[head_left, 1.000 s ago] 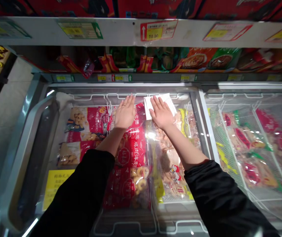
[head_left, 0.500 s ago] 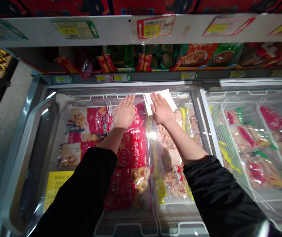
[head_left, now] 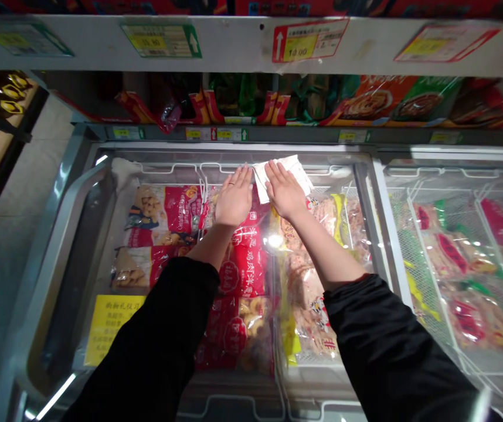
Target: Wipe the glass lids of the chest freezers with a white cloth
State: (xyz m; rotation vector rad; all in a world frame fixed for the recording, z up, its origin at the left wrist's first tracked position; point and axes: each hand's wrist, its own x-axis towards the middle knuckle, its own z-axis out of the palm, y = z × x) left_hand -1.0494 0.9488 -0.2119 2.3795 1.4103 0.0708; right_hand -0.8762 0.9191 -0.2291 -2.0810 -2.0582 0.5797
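While my right hand (head_left: 285, 190) lies flat, open, on a white cloth (head_left: 296, 170), my left hand (head_left: 234, 196), equally open, rests empty on the glass (head_left: 274, 240)

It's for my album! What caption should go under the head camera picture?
Left hand flat on a clear freezer lid, right hand on a white cloth, food bags underneath.

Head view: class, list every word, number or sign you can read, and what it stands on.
"10.00", with an up arrow: red tag.
"15.80", slightly blurred, with an up arrow: green tag.
"鸡肉洋": red bag.
"购物礼仪": yellow sign.
Too small or blurred: the sign's lower lines, most print on other tags and other packets.
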